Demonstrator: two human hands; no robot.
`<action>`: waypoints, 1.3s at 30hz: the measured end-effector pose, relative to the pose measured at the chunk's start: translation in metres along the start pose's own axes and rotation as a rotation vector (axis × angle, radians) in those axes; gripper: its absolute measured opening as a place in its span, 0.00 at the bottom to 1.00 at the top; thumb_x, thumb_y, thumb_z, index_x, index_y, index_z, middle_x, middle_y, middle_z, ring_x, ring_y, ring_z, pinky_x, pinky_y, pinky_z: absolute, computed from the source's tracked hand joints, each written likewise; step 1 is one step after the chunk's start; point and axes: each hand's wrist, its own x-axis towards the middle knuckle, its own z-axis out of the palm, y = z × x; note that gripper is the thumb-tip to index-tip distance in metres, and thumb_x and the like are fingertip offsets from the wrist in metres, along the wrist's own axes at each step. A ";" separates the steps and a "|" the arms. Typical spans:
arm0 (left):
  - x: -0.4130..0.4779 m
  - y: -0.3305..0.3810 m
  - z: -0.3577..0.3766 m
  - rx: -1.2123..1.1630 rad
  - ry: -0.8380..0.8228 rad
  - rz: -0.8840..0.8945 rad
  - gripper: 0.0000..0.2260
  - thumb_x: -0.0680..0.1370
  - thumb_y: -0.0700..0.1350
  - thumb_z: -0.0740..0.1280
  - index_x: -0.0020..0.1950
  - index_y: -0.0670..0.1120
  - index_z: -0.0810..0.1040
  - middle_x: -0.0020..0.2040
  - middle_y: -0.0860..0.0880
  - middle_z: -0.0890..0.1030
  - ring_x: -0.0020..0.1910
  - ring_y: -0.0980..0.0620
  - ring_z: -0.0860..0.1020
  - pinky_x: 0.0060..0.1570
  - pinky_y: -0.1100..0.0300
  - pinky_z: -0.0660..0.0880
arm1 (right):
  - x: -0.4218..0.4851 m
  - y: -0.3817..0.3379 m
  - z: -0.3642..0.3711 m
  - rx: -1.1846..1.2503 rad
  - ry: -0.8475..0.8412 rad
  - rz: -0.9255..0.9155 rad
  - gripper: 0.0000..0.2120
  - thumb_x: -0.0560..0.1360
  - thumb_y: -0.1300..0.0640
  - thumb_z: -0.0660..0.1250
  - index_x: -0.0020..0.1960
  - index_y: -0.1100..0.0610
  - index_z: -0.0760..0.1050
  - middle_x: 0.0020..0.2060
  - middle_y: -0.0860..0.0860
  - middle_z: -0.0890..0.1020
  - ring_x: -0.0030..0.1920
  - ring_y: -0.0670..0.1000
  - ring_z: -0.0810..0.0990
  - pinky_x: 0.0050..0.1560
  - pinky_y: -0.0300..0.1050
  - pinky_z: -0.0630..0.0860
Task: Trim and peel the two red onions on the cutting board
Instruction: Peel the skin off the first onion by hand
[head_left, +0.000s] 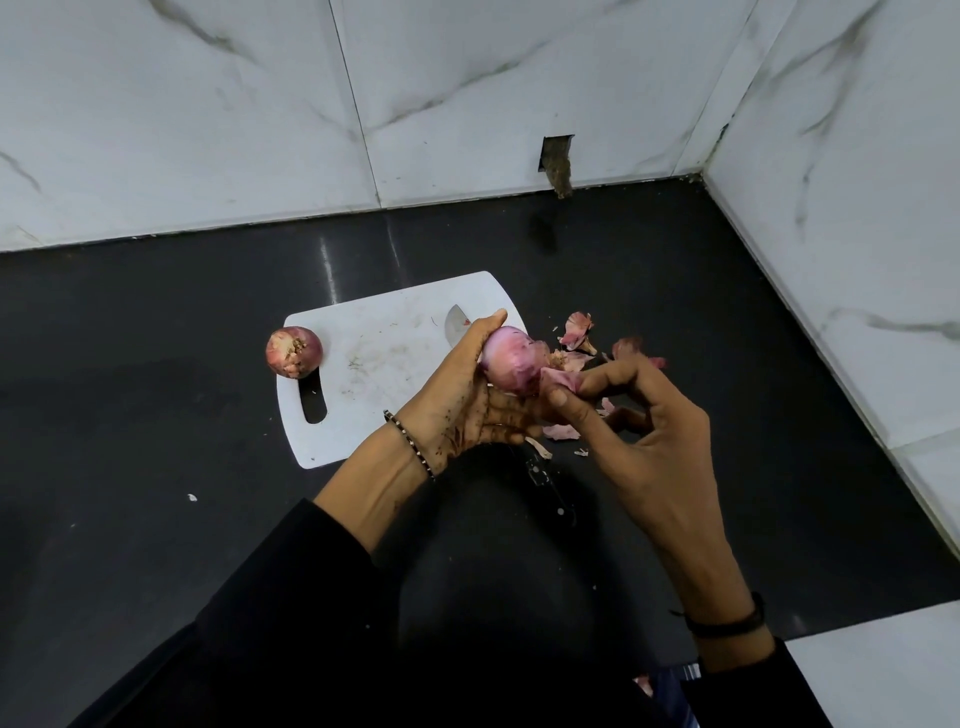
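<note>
The half-peeled red onion (511, 364) sits in the curled fingers of the left hand (467, 400), held above the right edge of the white cutting board (374, 358). The right hand (660, 447) pinches a loose flap of skin (563, 381) at the onion's end between thumb and forefinger. The second red onion (293, 352), skin on, rests at the board's left edge by the handle slot. A knife (456, 327) lies beneath the hands, blade on the board. Peel scraps (576, 332) litter the black tabletop (156, 415) just right of the board, below marble-patterned wall tiles (208, 130)
</note>
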 end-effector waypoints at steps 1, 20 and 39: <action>0.000 -0.001 -0.001 0.016 -0.015 0.003 0.40 0.79 0.69 0.47 0.63 0.36 0.77 0.45 0.40 0.81 0.35 0.48 0.83 0.32 0.61 0.78 | -0.001 0.000 -0.001 0.019 0.011 0.024 0.08 0.74 0.55 0.74 0.47 0.57 0.77 0.46 0.47 0.82 0.51 0.51 0.83 0.44 0.51 0.81; 0.007 -0.006 -0.005 0.112 0.048 0.085 0.34 0.77 0.69 0.57 0.63 0.40 0.77 0.46 0.39 0.85 0.33 0.49 0.80 0.34 0.62 0.77 | 0.018 0.026 -0.014 -0.248 0.058 0.153 0.09 0.76 0.49 0.72 0.53 0.48 0.76 0.52 0.44 0.80 0.48 0.42 0.80 0.44 0.35 0.79; 0.004 -0.001 0.008 0.144 0.051 0.264 0.27 0.76 0.65 0.62 0.55 0.42 0.78 0.43 0.42 0.83 0.33 0.51 0.80 0.32 0.59 0.76 | 0.016 -0.010 0.007 -0.184 -0.053 -0.097 0.18 0.68 0.45 0.76 0.53 0.49 0.75 0.47 0.41 0.77 0.42 0.47 0.78 0.39 0.37 0.77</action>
